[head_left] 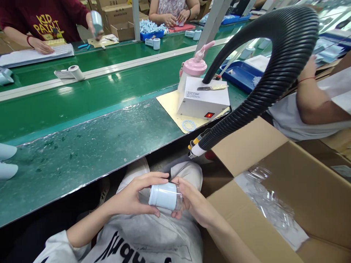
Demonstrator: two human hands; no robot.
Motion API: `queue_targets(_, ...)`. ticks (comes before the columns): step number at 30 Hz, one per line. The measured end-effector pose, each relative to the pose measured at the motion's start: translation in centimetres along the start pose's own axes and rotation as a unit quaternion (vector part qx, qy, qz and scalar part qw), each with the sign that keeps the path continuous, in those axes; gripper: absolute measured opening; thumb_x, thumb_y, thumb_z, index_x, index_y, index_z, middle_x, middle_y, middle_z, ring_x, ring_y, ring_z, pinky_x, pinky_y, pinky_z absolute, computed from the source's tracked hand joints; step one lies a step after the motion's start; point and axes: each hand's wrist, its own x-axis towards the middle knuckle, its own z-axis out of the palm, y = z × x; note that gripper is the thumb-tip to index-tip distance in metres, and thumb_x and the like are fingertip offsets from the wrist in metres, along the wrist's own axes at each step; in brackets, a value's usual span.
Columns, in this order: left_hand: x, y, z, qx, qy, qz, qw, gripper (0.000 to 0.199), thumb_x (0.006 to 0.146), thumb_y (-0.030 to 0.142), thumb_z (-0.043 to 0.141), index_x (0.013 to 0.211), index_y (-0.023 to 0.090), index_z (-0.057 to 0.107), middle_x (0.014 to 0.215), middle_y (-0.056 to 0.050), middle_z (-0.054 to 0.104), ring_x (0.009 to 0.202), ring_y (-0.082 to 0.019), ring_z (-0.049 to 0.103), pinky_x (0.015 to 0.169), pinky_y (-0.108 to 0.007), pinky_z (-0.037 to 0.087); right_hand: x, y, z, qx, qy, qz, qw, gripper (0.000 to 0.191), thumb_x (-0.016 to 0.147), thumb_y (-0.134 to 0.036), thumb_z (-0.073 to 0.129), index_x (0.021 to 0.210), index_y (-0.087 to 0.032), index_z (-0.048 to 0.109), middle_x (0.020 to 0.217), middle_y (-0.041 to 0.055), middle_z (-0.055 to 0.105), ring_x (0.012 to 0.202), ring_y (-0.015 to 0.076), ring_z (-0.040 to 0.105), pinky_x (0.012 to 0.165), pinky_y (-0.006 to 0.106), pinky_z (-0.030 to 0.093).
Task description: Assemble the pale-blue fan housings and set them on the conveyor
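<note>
A light blue cylindrical part (163,196) with a clear plastic piece (179,197) at its right end lies sideways between my hands, above my lap. My left hand (139,194) curves round its left end, thumb below and fingers above. At the clear right end, my right hand (188,199) has its fingers wrapped round it. Just beyond the table edge from my hands hangs the metal-tipped end of a black ribbed hose (255,98).
A white box (204,98) with a lit red switch stands on the green table (90,146), beside a pink-lidded bottle (193,67). An open carton (309,182) holding clear plastic parts is at the right. Several co-workers sit around the line; two light blue parts lie at the far left.
</note>
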Motion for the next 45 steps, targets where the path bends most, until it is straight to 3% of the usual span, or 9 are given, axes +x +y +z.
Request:
queue_targets(8,0.1,-0.2,0.0,0.006,-0.010,0.041,0.999,0.065,0.081,0.037,0.084,0.141,0.035,0.060,0.151,-0.013,0.057,0.137,-0.033,0.057,0.113,-0.050,0.046,0.3,0.4,0.0,0.085,-0.017,0.112,0.990,0.059,0.094,-0.071,0.056,0.097,-0.013,0.065,0.052,0.0009,0.066,0.040,0.0118,0.064,0.038,0.013,0.045)
queue_targets(13,0.0,0.9,0.3,-0.015,0.004,-0.035,0.999,0.059,0.081,0.034,0.084,0.136,0.030,0.062,0.143,-0.013,0.060,0.133,-0.032,0.058,0.107,-0.045,0.052,0.2,0.6,0.0,0.039,-0.047,0.118,0.991,0.081,0.090,-0.085,0.041,0.100,-0.009,0.068,0.056,0.0035,0.063,0.039,0.0109,0.059,0.032,0.013,0.038)
queue_targets(17,-0.2,1.6,0.8,-0.100,0.031,-0.137,0.985,0.064,0.080,0.039,0.084,0.138,0.027,0.060,0.142,-0.013,0.058,0.129,-0.031,0.059,0.100,-0.040,0.057,-0.5,1.1,-0.8,-0.125,-0.003,-0.088,0.988,0.091,0.081,-0.093,0.044,0.122,-0.014,0.063,0.101,0.0162,0.074,0.065,0.0192,0.071,0.047,0.024,0.057)
queue_targets(19,-0.2,1.6,1.0,-0.134,0.041,-0.163,0.977,0.066,0.079,0.043,0.084,0.139,0.028,0.058,0.144,-0.012,0.056,0.126,-0.030,0.061,0.098,-0.040,0.058,-0.9,1.3,-1.5,-0.246,0.038,-0.259,0.933,0.082,0.082,-0.081,0.062,0.140,-0.023,0.055,0.136,0.0181,0.063,0.102,0.0277,0.073,0.081,0.038,0.065)
queue_targets(21,-0.2,1.4,1.2,-0.156,0.042,-0.178,0.971,0.069,0.079,0.047,0.083,0.140,0.028,0.058,0.144,-0.012,0.056,0.122,-0.031,0.063,0.097,-0.041,0.058,-1.2,1.4,-2.0,-0.362,0.035,-0.401,0.841,0.067,0.091,-0.050,0.075,0.150,-0.037,0.047,0.155,0.0109,0.050,0.132,0.0306,0.059,0.108,0.048,0.053)
queue_targets(24,0.1,1.4,1.1,-0.169,0.028,-0.184,0.968,0.073,0.078,0.051,0.083,0.142,0.027,0.058,0.141,-0.014,0.060,0.121,-0.032,0.064,0.099,-0.043,0.057,-1.4,1.3,-2.5,-0.435,-0.009,-0.467,0.770,0.059,0.098,-0.020,0.068,0.148,-0.045,0.051,0.153,0.0054,0.055,0.140,0.0274,0.053,0.115,0.048,0.047)
queue_targets(30,0.4,1.8,0.5,-0.152,-0.040,-0.149,0.976,0.077,0.079,0.039,0.086,0.149,0.035,0.053,0.159,-0.011,0.045,0.147,-0.035,0.043,0.113,-0.048,0.049,-1.9,1.3,-2.3,-0.253,0.021,-0.313,0.915,0.054,0.088,-0.054,0.077,0.137,-0.037,0.066,0.137,0.0094,0.069,0.118,0.0300,0.071,0.091,0.038,0.064)
queue_targets(39,0.7,-0.6,2.1,-0.263,-0.059,-0.203,0.941,0.086,0.079,0.042,0.085,0.154,0.031,0.046,0.147,-0.014,0.059,0.125,-0.031,0.063,0.104,-0.045,0.053,-2.0,1.9,-2.9,-0.284,0.067,-0.280,0.914,0.040,0.083,-0.042,0.084,0.121,-0.037,0.077,0.135,0.0063,0.071,0.118,0.0311,0.071,0.093,0.040,0.063)
queue_targets(45,0.9,-1.2,1.2,-0.191,-0.004,-0.318,0.929,0.066,0.082,0.059,0.074,0.140,0.029,0.063,0.136,-0.009,0.068,0.113,-0.034,0.066,0.096,-0.044,0.057,-1.1,3.5,-4.7,-0.287,0.088,-0.196,0.934,0.052,0.082,-0.060,0.077,0.121,-0.025,0.079,0.101,0.0054,0.082,0.078,0.0245,0.076,0.070,0.032,0.062)
